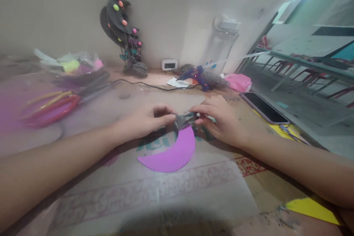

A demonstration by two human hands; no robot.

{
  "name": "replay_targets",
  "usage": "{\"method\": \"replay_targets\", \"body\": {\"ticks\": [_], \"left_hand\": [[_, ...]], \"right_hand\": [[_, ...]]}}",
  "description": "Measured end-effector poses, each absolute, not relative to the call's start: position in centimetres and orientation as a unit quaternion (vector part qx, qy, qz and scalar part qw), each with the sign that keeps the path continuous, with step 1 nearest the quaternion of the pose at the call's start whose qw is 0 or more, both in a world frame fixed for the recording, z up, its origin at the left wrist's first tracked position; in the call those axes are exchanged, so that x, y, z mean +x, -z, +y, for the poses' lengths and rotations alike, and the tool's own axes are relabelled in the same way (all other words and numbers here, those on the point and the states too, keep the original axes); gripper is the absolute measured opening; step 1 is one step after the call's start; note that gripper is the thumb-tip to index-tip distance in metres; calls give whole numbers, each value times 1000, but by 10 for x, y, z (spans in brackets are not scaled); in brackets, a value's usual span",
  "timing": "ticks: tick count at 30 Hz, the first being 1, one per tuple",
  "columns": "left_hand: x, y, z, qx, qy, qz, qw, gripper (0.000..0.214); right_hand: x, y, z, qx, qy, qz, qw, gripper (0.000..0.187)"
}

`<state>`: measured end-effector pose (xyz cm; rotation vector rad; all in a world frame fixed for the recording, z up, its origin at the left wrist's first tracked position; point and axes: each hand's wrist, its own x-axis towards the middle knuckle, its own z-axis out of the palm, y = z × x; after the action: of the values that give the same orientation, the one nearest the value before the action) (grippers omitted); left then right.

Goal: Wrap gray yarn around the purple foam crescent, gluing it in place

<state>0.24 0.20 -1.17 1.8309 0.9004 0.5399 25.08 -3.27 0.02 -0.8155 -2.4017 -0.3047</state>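
A purple crescent-shaped cutout [179, 151] lies on the work surface between my hands, one point toward the lower left. At its upper end is a small dark grey piece [182, 120], blurred, so its exact kind cannot be made out. My left hand [155, 118] pinches the left side of this piece between thumb and fingers. From the right, my right hand [218, 118] pinches its other side, thumb and forefinger close together. A little white shows by the right fingertips, too small to name.
A blue glue gun [197, 75] with a lit red light stands at the back, its black cord [143, 84] running left. Large scissors [61, 105] lie at left. A phone [265, 107] rests at right. Dark crescent decorations [118, 14] hang behind, near a small digital clock [169, 65].
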Motion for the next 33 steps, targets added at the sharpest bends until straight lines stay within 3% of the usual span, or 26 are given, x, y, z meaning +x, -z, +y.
{"method": "replay_targets", "body": {"ticks": [10, 23, 33], "left_hand": [[3, 8, -2, 746, -217, 361, 517, 29], [4, 2, -3, 780, -196, 363, 471, 32], [3, 4, -4, 780, -202, 366, 465, 34]], "right_hand": [[249, 5, -28, -295, 128, -910, 263, 29], [247, 9, -26, -272, 131, -918, 258, 30], [248, 2, -36, -326, -30, -894, 307, 30]]}}
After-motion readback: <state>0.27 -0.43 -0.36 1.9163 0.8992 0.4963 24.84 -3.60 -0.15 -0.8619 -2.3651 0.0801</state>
